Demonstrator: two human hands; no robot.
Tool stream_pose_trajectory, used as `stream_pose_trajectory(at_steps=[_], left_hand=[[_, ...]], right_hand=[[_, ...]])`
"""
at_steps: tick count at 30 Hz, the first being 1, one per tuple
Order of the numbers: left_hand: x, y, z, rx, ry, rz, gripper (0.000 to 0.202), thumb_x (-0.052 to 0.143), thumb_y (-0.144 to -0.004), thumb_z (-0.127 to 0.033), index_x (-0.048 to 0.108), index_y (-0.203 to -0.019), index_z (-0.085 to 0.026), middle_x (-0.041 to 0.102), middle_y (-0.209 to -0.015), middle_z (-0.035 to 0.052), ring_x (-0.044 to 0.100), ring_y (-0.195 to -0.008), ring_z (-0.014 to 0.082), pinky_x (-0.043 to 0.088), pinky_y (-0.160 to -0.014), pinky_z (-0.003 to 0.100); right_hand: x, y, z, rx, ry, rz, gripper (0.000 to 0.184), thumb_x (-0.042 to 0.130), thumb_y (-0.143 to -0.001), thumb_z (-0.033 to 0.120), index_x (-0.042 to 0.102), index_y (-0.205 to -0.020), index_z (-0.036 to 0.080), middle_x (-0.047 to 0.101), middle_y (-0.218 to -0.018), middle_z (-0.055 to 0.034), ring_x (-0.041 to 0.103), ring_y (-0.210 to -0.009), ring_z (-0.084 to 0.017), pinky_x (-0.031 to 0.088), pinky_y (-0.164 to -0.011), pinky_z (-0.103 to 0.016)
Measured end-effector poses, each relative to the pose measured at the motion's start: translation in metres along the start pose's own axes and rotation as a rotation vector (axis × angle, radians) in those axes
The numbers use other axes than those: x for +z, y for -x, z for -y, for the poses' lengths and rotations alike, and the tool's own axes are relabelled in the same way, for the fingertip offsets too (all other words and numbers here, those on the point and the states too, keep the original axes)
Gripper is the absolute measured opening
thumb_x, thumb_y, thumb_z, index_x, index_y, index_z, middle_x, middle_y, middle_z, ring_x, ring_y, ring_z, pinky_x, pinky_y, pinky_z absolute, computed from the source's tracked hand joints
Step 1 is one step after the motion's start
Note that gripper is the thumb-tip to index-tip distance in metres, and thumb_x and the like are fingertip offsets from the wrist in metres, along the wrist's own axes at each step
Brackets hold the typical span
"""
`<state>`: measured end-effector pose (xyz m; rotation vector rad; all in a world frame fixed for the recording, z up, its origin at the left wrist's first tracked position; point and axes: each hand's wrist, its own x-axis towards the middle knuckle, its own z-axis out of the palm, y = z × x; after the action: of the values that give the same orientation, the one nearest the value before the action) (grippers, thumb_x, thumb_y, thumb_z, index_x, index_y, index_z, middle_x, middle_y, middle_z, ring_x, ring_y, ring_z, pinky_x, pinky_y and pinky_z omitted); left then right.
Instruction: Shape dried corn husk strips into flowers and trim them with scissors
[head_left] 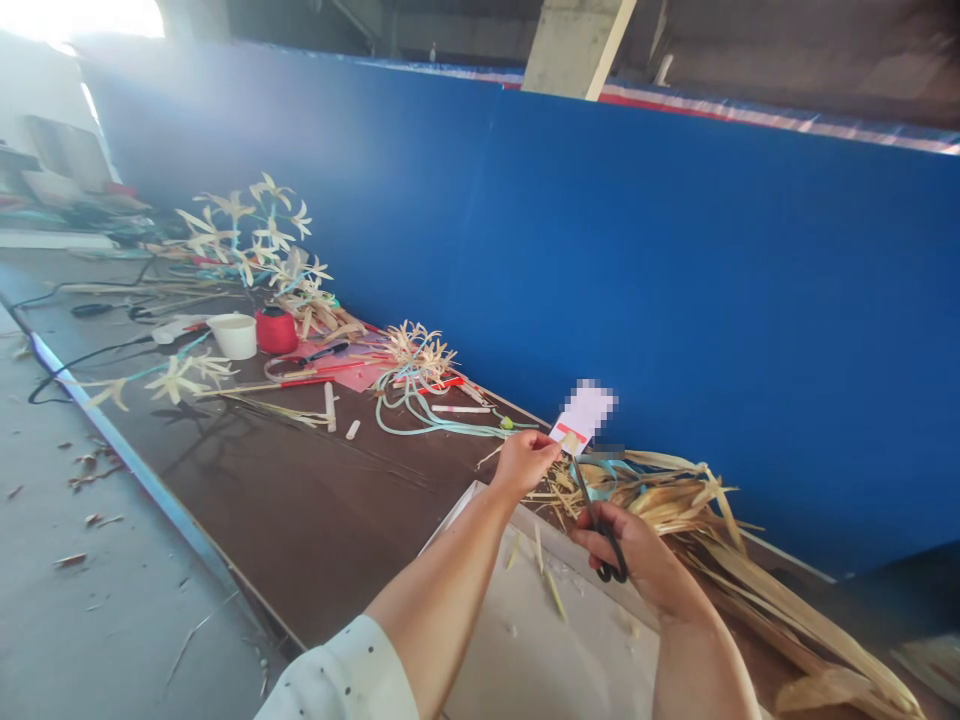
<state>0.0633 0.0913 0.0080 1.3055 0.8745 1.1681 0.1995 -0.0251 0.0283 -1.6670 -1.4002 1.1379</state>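
With thumb and fingers pinched together, my left hand [527, 462] holds a small pale piece of dried husk [571, 442]. Black-handled scissors [583, 488] are in my right hand [634, 548], their blades pointing up at that piece. Whether the blades touch it I cannot tell. Behind the fingertips is a white card with a red band [574, 430], partly blurred out. Below both hands lies a shallow white tray [592, 610] with a few husk scraps in it.
Long dried husks [750, 570] lie on the right. Left of my hands are pale blue cords [420, 425], a husk flower [420, 352], a red spool [276, 330] and a white cup [234, 336]. A blue panel [600, 250] stands along the table's back.
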Motion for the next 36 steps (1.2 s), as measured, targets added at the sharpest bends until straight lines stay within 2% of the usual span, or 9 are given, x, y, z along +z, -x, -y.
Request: stream_pose_trajectory(at_steps=[3,9,12,14,16,18,20,26,36], left_hand=[[0.000,0.002,0.000,-0.001,-0.031,0.020,0.018,0.057,-0.069,-0.029,0.065,-0.070,-0.013,0.061,-0.060,0.0006,0.045,-0.049,0.0068,0.032,-0.048,0.019],[-0.001,0.003,0.001,-0.010,-0.120,0.059,0.021,0.057,-0.070,-0.030,0.067,-0.074,-0.013,0.064,-0.063,0.0016,0.045,-0.049,0.0073,0.031,-0.047,0.019],[-0.001,0.001,0.002,-0.011,-0.122,0.015,0.022,0.057,-0.070,-0.031,0.067,-0.076,-0.013,0.066,-0.067,0.0023,0.047,-0.051,0.0079,0.033,-0.048,0.019],[-0.001,0.000,0.002,-0.002,-0.148,-0.004,0.021,0.057,-0.070,-0.030,0.067,-0.075,-0.013,0.066,-0.068,0.0024,0.050,-0.054,0.0087,0.034,-0.050,0.019],[-0.001,0.000,0.002,0.001,-0.166,-0.005,0.019,0.057,-0.070,-0.029,0.067,-0.075,-0.013,0.067,-0.069,0.0025,0.053,-0.058,0.0095,0.035,-0.053,0.019],[-0.001,0.000,0.002,0.016,-0.176,-0.001,0.018,0.056,-0.071,-0.027,0.067,-0.075,-0.013,0.067,-0.070,0.0025,0.054,-0.060,0.0100,0.036,-0.054,0.019],[-0.002,0.001,0.002,0.041,-0.183,0.000,0.019,0.055,-0.071,-0.028,0.067,-0.073,-0.014,0.067,-0.069,0.0025,0.055,-0.060,0.0103,0.036,-0.054,0.019],[-0.002,0.001,0.005,0.074,-0.189,0.016,0.023,0.053,-0.073,-0.032,0.067,-0.076,-0.015,0.068,-0.072,0.0033,0.057,-0.063,0.0118,0.039,-0.056,0.020],[-0.002,0.010,-0.007,0.107,-0.216,0.140,0.023,0.054,-0.073,-0.031,0.069,-0.074,-0.013,0.068,-0.071,0.0037,0.058,-0.065,0.0131,0.040,-0.059,0.021]], right_hand=[[-0.005,-0.004,-0.005,0.027,0.045,-0.132,0.029,0.065,-0.063,0.041,0.054,-0.078,0.019,0.055,-0.056,0.0031,0.051,-0.051,-0.013,0.035,-0.048,-0.024],[-0.021,-0.006,-0.006,0.148,0.521,-0.687,0.030,0.057,-0.066,0.051,0.064,-0.079,0.025,0.064,-0.070,-0.0077,0.058,-0.067,-0.025,0.036,-0.055,-0.032],[-0.022,-0.003,-0.002,0.117,0.508,-0.786,0.030,0.060,-0.066,0.050,0.065,-0.081,0.025,0.065,-0.076,-0.0090,0.058,-0.072,-0.027,0.038,-0.058,-0.034],[-0.017,-0.001,0.002,-0.037,0.296,-0.677,0.031,0.064,-0.065,0.046,0.065,-0.086,0.023,0.065,-0.074,-0.0059,0.058,-0.070,-0.023,0.040,-0.059,-0.031],[-0.009,0.000,0.005,-0.128,0.088,-0.439,0.036,0.069,-0.063,0.042,0.065,-0.091,0.020,0.062,-0.067,-0.0022,0.055,-0.062,-0.018,0.040,-0.056,-0.027],[-0.002,0.000,0.007,-0.100,0.005,-0.223,0.036,0.071,-0.061,0.039,0.066,-0.090,0.018,0.060,-0.062,0.0000,0.051,-0.055,-0.014,0.038,-0.051,-0.025],[0.002,0.000,0.007,-0.053,0.007,-0.131,0.033,0.072,-0.061,0.038,0.067,-0.086,0.017,0.058,-0.059,0.0011,0.047,-0.051,-0.012,0.037,-0.049,-0.024],[-0.001,-0.004,0.001,-0.044,0.095,-0.122,0.030,0.073,-0.058,0.038,0.068,-0.077,0.016,0.055,-0.054,0.0027,0.046,-0.050,-0.012,0.035,-0.049,-0.024],[-0.003,-0.009,-0.008,-0.014,0.003,-0.146,0.032,0.073,-0.058,0.035,0.068,-0.086,0.019,0.054,-0.053,0.0040,0.046,-0.049,-0.012,0.034,-0.048,-0.024]])
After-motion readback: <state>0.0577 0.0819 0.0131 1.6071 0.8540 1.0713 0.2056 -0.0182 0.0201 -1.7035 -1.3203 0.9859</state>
